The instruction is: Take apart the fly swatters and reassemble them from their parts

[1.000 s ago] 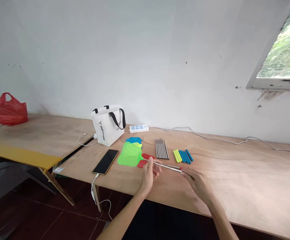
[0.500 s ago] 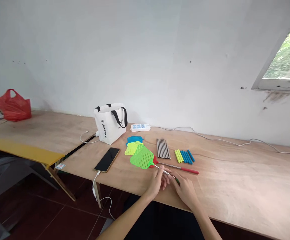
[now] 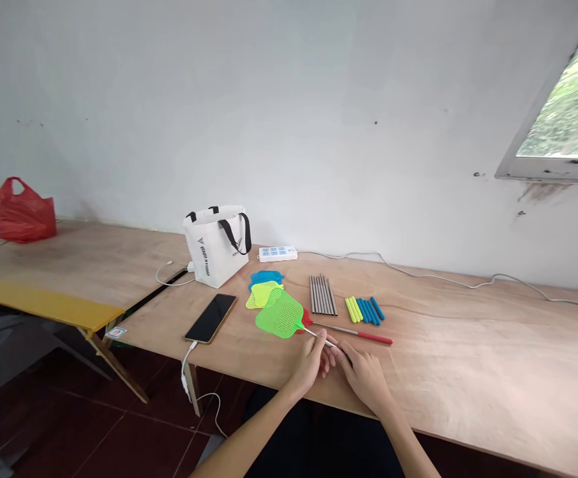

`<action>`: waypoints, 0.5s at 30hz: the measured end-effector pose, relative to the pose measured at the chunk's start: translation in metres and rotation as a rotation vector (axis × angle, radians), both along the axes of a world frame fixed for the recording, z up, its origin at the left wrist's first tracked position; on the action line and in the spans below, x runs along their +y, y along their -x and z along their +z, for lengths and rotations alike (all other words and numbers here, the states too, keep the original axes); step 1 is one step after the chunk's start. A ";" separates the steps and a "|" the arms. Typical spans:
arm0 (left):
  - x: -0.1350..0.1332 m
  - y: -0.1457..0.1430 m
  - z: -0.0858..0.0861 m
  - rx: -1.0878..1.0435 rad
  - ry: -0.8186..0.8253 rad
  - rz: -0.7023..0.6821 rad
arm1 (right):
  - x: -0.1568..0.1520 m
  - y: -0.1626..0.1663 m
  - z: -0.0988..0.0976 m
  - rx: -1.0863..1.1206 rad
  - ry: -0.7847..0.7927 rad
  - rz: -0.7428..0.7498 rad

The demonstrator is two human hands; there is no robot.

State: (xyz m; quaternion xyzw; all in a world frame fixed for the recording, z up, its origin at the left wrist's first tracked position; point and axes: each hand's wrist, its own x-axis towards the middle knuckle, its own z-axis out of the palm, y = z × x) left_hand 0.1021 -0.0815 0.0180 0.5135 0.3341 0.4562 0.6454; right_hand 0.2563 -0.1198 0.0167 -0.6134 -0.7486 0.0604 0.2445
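- At the far left of the long wooden counter (image 3: 468, 372) sits a red plastic bag (image 3: 20, 211), well apart from everything else.
- Nearer the middle, a white tote bag (image 3: 218, 247) stands upright, with a dark phone (image 3: 211, 318) lying flat in front of it and a power strip (image 3: 278, 253) by the wall.
- A blue swatter head (image 3: 266, 277) and a yellow swatter head (image 3: 262, 295) lie overlapped just right of the phone.
- The green fly swatter (image 3: 280, 313) is at the near edge of the counter, its mesh head resting partly on the yellow one.
- Its long axis runs diagonally: the head points away and to the left, and the thin metal rod slants back toward the person's right.
- The left hand (image 3: 313, 362) pinches that rod between its fingertips.
- The right hand (image 3: 363, 375) is curled over the handle end, touching the left hand; the handle is hidden beneath it.
- Judged from this grip, the work goes best if both hands stay in line with the rod, since a sideways load could bend it.
- Beyond the hands lie a row of bare metal rods (image 3: 323, 295), then yellow and blue handle sleeves (image 3: 363, 310).
- A red-handled swatter (image 3: 375, 338) lies just in front of those.
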 end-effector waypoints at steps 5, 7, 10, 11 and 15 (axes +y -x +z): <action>-0.001 0.001 0.004 0.004 0.010 0.009 | -0.001 0.000 0.001 0.003 0.000 -0.004; 0.000 0.001 0.005 0.002 0.005 0.017 | -0.001 0.000 0.001 0.010 -0.007 0.002; -0.002 0.000 0.007 0.007 -0.017 0.052 | 0.000 0.000 0.000 0.002 -0.029 0.007; -0.003 0.000 0.007 0.009 -0.029 0.071 | 0.000 0.000 -0.001 -0.008 -0.040 0.009; -0.004 0.002 0.010 0.010 -0.064 0.152 | 0.001 -0.002 -0.002 -0.078 -0.058 0.010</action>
